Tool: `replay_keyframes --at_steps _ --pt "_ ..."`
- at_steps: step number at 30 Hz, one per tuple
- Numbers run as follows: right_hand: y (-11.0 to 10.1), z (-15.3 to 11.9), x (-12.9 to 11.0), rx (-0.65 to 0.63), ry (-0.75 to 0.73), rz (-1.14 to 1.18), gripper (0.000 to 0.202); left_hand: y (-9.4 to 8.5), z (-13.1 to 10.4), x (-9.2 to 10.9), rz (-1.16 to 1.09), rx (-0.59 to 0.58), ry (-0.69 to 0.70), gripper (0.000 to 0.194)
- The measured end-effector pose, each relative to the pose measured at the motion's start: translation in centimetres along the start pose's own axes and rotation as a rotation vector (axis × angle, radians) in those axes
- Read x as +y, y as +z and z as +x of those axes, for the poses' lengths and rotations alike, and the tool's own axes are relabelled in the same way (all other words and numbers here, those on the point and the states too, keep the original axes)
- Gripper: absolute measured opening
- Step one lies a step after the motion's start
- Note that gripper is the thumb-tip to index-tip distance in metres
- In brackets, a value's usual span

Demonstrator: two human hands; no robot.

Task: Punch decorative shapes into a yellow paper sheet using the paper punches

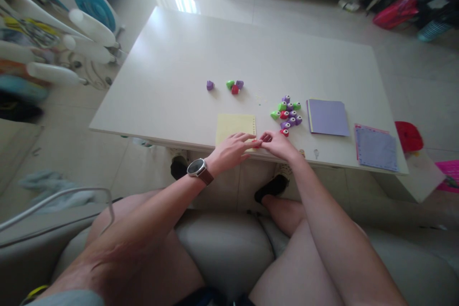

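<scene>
head view: the left hand [231,149] lies over the 5 o'clock part of the yellow sheet [229,126], fingers stretched and apart, tips reaching the red piece [256,144]; the right hand [275,143] is at 3 o'clock of the left, thumb and fingers bent and closed on that piece, which sits mostly covered at the sheet's 5 o'clock corner; small holes run down the sheet's 3 o'clock edge; the sheet lies at the table's [179,71] 6 o'clock side; from the hands, a green, red and purple cluster [289,106] is near at 2 o'clock, the purple pad [329,117] just beyond it, the lavender pad [376,148] well apart at 3 o'clock; a trio [234,89] is at 11 o'clock, a lone purple piece [210,85] at 10; a watch [196,167] circles the left wrist.
</scene>
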State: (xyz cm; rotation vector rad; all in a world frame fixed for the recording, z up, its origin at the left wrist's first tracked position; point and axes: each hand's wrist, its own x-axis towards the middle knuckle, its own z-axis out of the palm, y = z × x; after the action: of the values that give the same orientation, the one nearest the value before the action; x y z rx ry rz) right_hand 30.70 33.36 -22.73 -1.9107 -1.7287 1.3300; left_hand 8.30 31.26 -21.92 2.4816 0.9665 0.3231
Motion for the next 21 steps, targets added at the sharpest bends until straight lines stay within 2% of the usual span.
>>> replay_keyframes --at_steps 10,14,18,21 --pt "0.4 0.6 -0.1 0.022 0.022 0.038 0.013 0.7 0.2 0.8 0.103 -0.04 -0.048 0.053" --pt "0.5 0.9 -0.3 0.024 0.04 0.055 0.015 1.1 -0.3 1.0 0.083 -0.041 -0.075 0.063" --pt "0.6 1.1 -0.4 0.027 0.059 0.052 0.017 1.4 -0.6 1.3 0.04 -0.018 -0.108 0.069" --pt "0.6 1.1 -0.4 0.024 0.071 0.054 0.018 1.0 -0.6 1.4 0.008 0.044 -0.113 0.06"
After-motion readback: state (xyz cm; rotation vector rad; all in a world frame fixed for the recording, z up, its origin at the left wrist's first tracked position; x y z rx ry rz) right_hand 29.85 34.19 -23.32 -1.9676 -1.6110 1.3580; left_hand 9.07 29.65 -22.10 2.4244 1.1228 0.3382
